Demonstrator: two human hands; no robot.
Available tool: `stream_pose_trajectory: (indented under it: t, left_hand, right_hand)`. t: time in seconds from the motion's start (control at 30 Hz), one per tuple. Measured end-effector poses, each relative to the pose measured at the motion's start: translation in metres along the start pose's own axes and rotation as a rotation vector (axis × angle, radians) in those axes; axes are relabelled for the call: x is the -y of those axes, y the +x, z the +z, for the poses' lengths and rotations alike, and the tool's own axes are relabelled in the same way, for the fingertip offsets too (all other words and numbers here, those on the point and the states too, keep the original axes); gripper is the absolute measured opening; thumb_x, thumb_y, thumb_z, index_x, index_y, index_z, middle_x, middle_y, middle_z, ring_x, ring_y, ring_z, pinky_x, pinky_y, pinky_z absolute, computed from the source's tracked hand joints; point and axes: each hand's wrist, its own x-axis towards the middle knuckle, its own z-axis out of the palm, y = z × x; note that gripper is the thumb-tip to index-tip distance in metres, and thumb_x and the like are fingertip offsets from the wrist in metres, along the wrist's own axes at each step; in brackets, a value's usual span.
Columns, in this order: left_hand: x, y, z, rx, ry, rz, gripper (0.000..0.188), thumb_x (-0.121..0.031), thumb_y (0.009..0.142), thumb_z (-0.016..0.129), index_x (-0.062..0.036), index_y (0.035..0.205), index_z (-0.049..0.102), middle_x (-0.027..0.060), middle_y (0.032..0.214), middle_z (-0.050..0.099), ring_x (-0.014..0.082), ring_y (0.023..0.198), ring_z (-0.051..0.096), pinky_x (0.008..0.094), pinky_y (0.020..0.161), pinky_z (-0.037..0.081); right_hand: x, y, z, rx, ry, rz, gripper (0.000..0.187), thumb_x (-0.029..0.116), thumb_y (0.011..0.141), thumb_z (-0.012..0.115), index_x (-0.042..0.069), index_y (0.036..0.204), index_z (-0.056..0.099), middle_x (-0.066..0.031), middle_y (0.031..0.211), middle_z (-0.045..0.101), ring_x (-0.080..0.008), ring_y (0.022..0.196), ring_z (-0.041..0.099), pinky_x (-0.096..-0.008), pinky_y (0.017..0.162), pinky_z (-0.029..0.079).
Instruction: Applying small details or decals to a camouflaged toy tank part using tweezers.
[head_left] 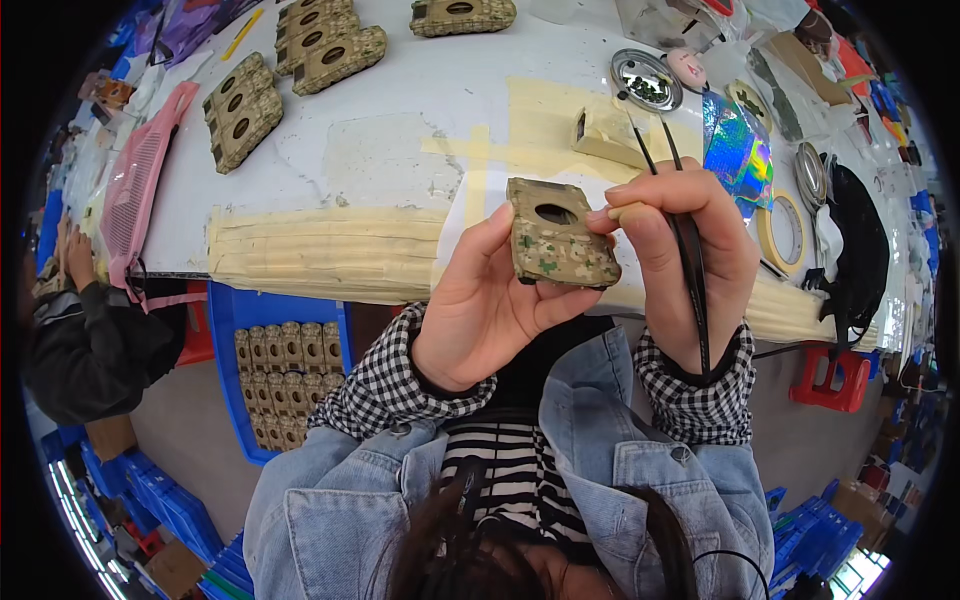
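Note:
My left hand [475, 310] holds up a small camouflage-patterned plastic housing [565, 255] by its edges, tilted above the table's near edge. The housing has a dark oval opening in its upper face. My right hand [695, 225] has a pair of black tweezers [692, 275] tucked in its grip, their tips pointing up and away from me. Between that hand's thumb and forefinger is a thin pale sliver [628, 211], too small to make out, close to the housing's right edge.
Several similar housings [335, 52] lie on the far left table. A round metal dish [648, 80] holds small dark pieces beside a beige block [610, 135]. A tape roll [785, 233] lies right. Below left, a blue tray [347, 340] holds more housings. A co-worker's sleeve [100, 325] shows left.

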Motion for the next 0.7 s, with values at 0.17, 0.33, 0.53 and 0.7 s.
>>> stream_pose_trajectory:
  t: [0.17, 0.33, 0.53, 0.7]
  left_hand:
    - [0.0039, 0.0008, -0.0032, -0.027, -0.124, 0.023, 0.055, -0.040, 0.094, 0.031, 0.0010, 0.130, 0.030, 0.0225, 0.125, 0.043, 0.0390, 0.114, 0.046, 0.0385, 0.090, 0.050]
    - [0.0021, 0.0009, -0.0018, -0.009, -0.056, 0.006, 0.052, -0.039, 0.095, 0.029, -0.0009, 0.129, 0.033, 0.0175, 0.124, 0.046, 0.0288, 0.112, 0.050, 0.0379, 0.092, 0.049]
    - [0.0016, 0.0009, -0.0018, 0.003, -0.019, 0.004, 0.051, -0.039, 0.096, 0.028, -0.0017, 0.129, 0.034, 0.0151, 0.123, 0.048, 0.0239, 0.111, 0.052, 0.0374, 0.091, 0.048]
    - [0.0013, 0.0008, -0.0016, -0.009, -0.012, 0.006, 0.051, -0.039, 0.095, 0.029, -0.0018, 0.129, 0.034, 0.0150, 0.123, 0.048, 0.0242, 0.111, 0.052, 0.0375, 0.091, 0.048]
  right_hand:
    - [-0.0005, 0.0003, -0.0003, 0.002, -0.007, 0.001, 0.008, 0.001, 0.083, 0.058, -0.001, 0.091, 0.058, -0.0049, 0.077, 0.054, -0.0076, 0.062, 0.051, -0.0191, 0.056, 0.042]
    - [-0.0032, -0.0012, 0.0000, -0.015, 0.042, 0.034, 0.008, 0.001, 0.084, 0.057, -0.001, 0.092, 0.058, -0.0047, 0.078, 0.056, -0.0075, 0.064, 0.053, -0.0191, 0.058, 0.042]
    - [-0.0001, 0.0006, 0.0000, -0.007, 0.033, 0.055, 0.007, 0.001, 0.085, 0.057, -0.001, 0.091, 0.058, -0.0047, 0.078, 0.057, -0.0077, 0.067, 0.055, -0.0191, 0.059, 0.043]
    - [0.0008, 0.0004, 0.0018, -0.018, 0.041, 0.071, 0.007, 0.002, 0.085, 0.057, -0.001, 0.091, 0.058, -0.0047, 0.078, 0.057, -0.0079, 0.067, 0.055, -0.0192, 0.059, 0.043]
